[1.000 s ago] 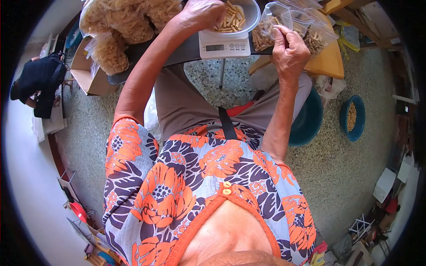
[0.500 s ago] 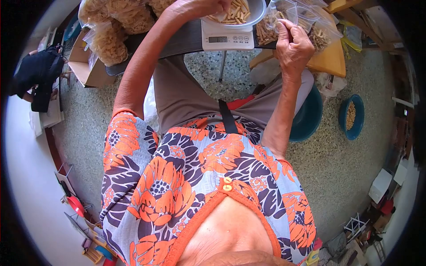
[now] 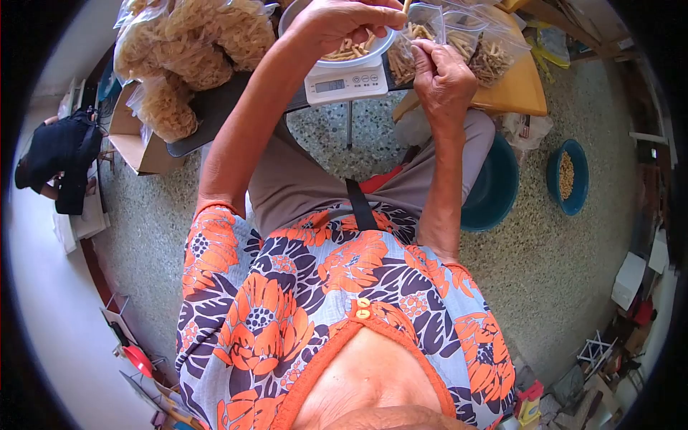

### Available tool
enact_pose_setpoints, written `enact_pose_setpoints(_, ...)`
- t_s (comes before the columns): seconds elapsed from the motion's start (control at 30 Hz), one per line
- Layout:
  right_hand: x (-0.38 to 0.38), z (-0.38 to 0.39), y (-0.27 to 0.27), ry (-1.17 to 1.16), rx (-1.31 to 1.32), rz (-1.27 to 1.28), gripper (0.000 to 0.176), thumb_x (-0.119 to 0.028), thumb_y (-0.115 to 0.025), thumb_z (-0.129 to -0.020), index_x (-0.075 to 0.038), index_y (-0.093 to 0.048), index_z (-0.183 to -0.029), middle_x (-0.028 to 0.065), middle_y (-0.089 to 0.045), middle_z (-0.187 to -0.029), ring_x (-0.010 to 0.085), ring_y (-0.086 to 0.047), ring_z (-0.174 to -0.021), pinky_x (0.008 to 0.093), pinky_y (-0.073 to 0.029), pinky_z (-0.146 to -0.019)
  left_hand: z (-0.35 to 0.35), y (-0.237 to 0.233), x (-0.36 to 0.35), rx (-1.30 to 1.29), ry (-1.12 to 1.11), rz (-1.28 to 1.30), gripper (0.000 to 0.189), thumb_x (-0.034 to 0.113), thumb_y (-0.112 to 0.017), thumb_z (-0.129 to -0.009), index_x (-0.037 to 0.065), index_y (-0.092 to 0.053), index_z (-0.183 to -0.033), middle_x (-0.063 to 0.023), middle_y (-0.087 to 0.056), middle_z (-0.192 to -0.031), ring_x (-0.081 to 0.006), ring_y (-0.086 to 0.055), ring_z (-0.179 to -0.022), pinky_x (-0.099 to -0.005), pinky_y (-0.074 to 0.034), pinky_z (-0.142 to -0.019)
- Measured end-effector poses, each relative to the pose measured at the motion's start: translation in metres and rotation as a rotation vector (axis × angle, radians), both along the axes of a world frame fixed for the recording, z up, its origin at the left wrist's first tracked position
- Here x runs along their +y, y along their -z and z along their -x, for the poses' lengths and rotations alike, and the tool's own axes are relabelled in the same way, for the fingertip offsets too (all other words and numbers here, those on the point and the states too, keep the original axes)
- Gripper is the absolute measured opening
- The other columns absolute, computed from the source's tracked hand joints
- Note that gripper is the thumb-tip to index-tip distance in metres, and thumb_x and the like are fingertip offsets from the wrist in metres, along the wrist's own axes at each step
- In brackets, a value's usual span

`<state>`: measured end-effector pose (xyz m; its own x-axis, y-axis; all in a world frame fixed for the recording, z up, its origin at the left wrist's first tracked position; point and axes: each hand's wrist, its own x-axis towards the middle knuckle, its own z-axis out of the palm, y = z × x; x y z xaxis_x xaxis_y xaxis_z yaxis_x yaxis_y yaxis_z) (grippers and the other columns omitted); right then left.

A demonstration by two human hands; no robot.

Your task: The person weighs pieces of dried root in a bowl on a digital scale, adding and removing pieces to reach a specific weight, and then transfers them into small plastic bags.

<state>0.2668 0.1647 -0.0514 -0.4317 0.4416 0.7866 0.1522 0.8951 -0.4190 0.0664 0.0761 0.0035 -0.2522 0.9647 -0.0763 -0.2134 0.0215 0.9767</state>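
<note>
My left hand (image 3: 446, 86) pinches the edge of a clear zip bag (image 3: 421, 30) with short tan sticks inside, at the right of the scale. My right hand (image 3: 347, 23) is above a translucent bowl (image 3: 387, 47), its fingers closed on a tan stick (image 3: 407, 6) at the mouth of the bag. More short sticks (image 3: 347, 51) lie in the bowl, partly hidden under my right hand. The bowl rests on a white digital scale (image 3: 347, 84), whose display digits are too small to read.
Bags of pale, shredded-looking pieces (image 3: 188, 54) crowd the dark table's left side. More stick-filled bags (image 3: 494, 57) lie on a yellow wooden surface (image 3: 527, 97). Green basins (image 3: 494, 186) stand on the floor. Another person (image 3: 61, 154) is at the far left.
My right hand has moved from above the bowl toward the bag, and a stick now shows at its fingertips. The view has shifted, so the scale appears lower and further left.
</note>
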Motion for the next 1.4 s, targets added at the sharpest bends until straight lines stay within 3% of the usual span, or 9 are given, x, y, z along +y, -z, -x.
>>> enact_pose_setpoints(0.37,0.000,-0.004,-0.002,0.022,-0.017,0.029,0.013,-0.014,-0.078,-0.089,-0.008,-0.079,-0.100,0.0119,-0.076,-0.094,0.0314,-0.075,-0.083,0.0379,-0.059,-0.073,-0.008,-0.011,0.017,0.738,-0.314,-0.221,0.010,0.008,-0.078,-0.087,0.000,-0.075,-0.092,-0.0033,-0.072,-0.077,-0.0095,-0.066,-0.072,-0.0290,-0.053,-0.063)
enact_pose_setpoints(0.47,0.000,-0.002,-0.001,0.020,-0.003,0.023,0.013,-0.013,-0.078,-0.088,-0.008,-0.079,-0.100,0.0117,-0.076,-0.094,0.0313,-0.075,-0.083,0.0377,-0.059,-0.074,0.018,-0.002,0.007,0.880,-0.305,-0.217,0.009,0.007,-0.078,-0.084,0.001,-0.075,-0.090,-0.0068,-0.073,-0.077,-0.0158,-0.068,-0.070,-0.0334,-0.055,-0.064)
enact_pose_setpoints(0.53,0.000,-0.002,0.000,0.019,0.002,0.022,0.013,-0.014,-0.078,-0.088,-0.008,-0.079,-0.100,0.0116,-0.076,-0.094,0.0312,-0.075,-0.083,0.0376,-0.060,-0.074,0.029,0.005,-0.001,1.183,-0.248,-0.065,0.008,0.007,-0.076,-0.079,0.003,-0.076,-0.086,-0.0122,-0.073,-0.079,-0.0248,-0.071,-0.074,-0.0386,-0.057,-0.070)
enact_pose_setpoints(0.63,0.000,-0.002,0.002,0.019,-0.003,0.029,0.013,-0.013,-0.078,-0.088,-0.008,-0.079,-0.100,0.0116,-0.076,-0.094,0.0307,-0.075,-0.083,0.0375,-0.060,-0.074,0.039,0.022,-0.011,1.398,-0.177,-0.106,0.008,0.009,-0.073,-0.075,0.004,-0.076,-0.082,-0.0149,-0.074,-0.084,-0.0319,-0.071,-0.082,-0.0429,-0.057,-0.076)
enact_pose_setpoints(0.7,0.001,-0.003,0.003,0.022,-0.009,0.026,0.013,-0.013,-0.079,-0.088,-0.008,-0.079,-0.100,0.0116,-0.076,-0.094,0.0305,-0.075,-0.083,0.0374,-0.060,-0.074,0.042,0.031,-0.013,1.372,-0.121,-0.026,0.009,0.009,-0.072,-0.075,0.005,-0.075,-0.082,-0.0130,-0.074,-0.085,-0.0324,-0.071,-0.090,-0.0449,-0.056,-0.080)
enact_pose_setpoints(0.8,0.001,-0.004,0.001,0.028,-0.037,0.046,0.012,-0.013,-0.079,-0.088,-0.008,-0.079,-0.100,0.0118,-0.077,-0.094,0.0305,-0.075,-0.084,0.0369,-0.060,-0.074,0.041,0.038,-0.017,1.386,0.076,0.011,0.008,0.006,-0.068,-0.077,0.007,-0.076,-0.082,-0.0123,-0.074,-0.103,-0.0337,-0.069,-0.098,-0.0447,-0.055,-0.083)
enact_pose_setpoints(1.23,0.003,-0.003,0.003,0.015,-0.051,0.004,0.011,-0.013,-0.078,-0.089,-0.007,-0.079,-0.099,0.0119,-0.076,-0.093,0.0306,-0.075,-0.083,0.0368,-0.060,-0.073,0.036,0.046,-0.012,1.626,0.018,-0.045,0.007,0.012,-0.066,-0.083,0.008,-0.070,-0.082,-0.0122,-0.065,-0.093,-0.0336,-0.069,-0.093,-0.0461,-0.054,-0.079)
enact_pose_setpoints(1.33,0.003,-0.004,0.002,0.011,-0.046,0.008,0.011,-0.013,-0.078,-0.089,-0.007,-0.079,-0.099,0.0120,-0.076,-0.092,0.0311,-0.075,-0.082,0.0371,-0.060,-0.072,0.033,0.040,-0.010,1.681,0.130,0.037,0.006,0.010,-0.069,-0.082,0.007,-0.072,-0.086,-0.0118,-0.065,-0.094,-0.0326,-0.068,-0.093,-0.0448,-0.054,-0.079)
enact_pose_setpoints(1.4,0.003,-0.004,0.002,0.020,-0.055,0.012,0.010,-0.013,-0.078,-0.089,-0.007,-0.079,-0.098,0.0119,-0.076,-0.091,0.0313,-0.074,-0.081,0.0372,-0.060,-0.071,0.034,0.050,-0.005,1.758,0.061,-0.049,0.011,0.010,-0.074,-0.081,0.017,-0.078,-0.089,-0.0054,-0.069,-0.100,-0.0275,-0.071,-0.100,-0.0413,-0.056,-0.079)
